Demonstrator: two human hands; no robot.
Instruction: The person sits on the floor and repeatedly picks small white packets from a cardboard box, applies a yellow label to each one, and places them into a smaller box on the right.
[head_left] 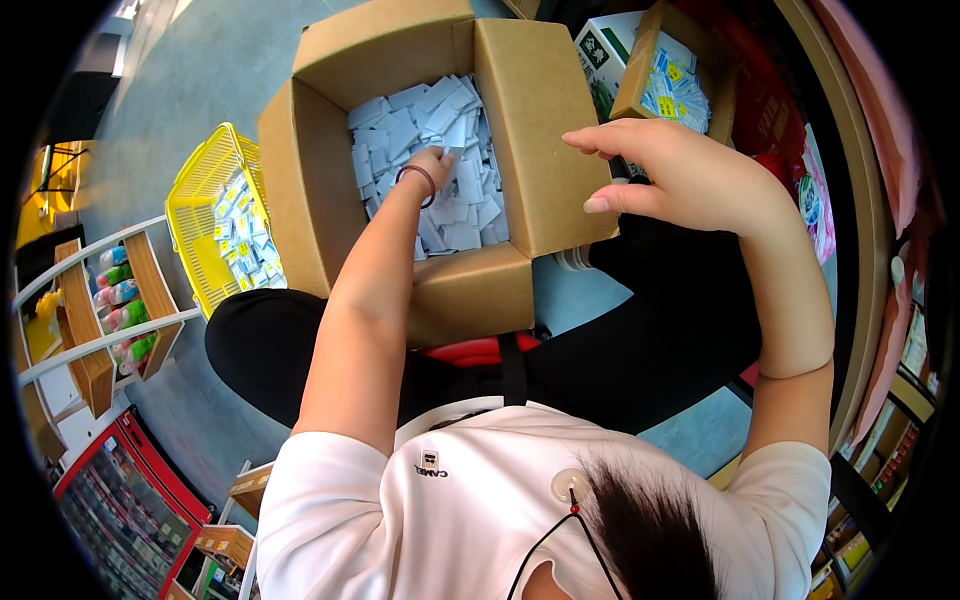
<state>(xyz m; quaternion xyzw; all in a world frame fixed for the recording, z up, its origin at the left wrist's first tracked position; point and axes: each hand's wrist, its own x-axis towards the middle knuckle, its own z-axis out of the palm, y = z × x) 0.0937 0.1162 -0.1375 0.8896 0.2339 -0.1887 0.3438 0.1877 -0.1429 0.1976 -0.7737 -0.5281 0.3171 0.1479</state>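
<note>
Honestly, the big one is the cardboard box [548,130], parked near 12 o'clock with its flaps folded out. It stands right in front of the lap, black-trousered legs [270,335] spread at its near end, probably so an arm can drop straight in.

Next biggest, the yellow basket [200,180] sits toward 10 o'clock, just beside the box, which I'd guess keeps it in easy reach of the left side. Up around 1 o'clock there's a smaller carton [637,65], partly behind the right arm.

Hands next. The right hand [690,175] hovers near 2 o'clock, thumb and fingers spread with nothing between them, maybe held off to stay clear of the flap. The left hand [430,163] dips into the box near 11 o'clock, fingers curled and partly hidden, so I can't say whether they're pinching anything.

A thin dark reddish band [432,197] circles the left wrist.

Smallest stuff: blue-and-white packets [245,235] with yellow patches lie loose in the basket, similar ones fill the carton, and flat white pieces [468,190] lie jumbled in the box, right around those left fingers.
</note>
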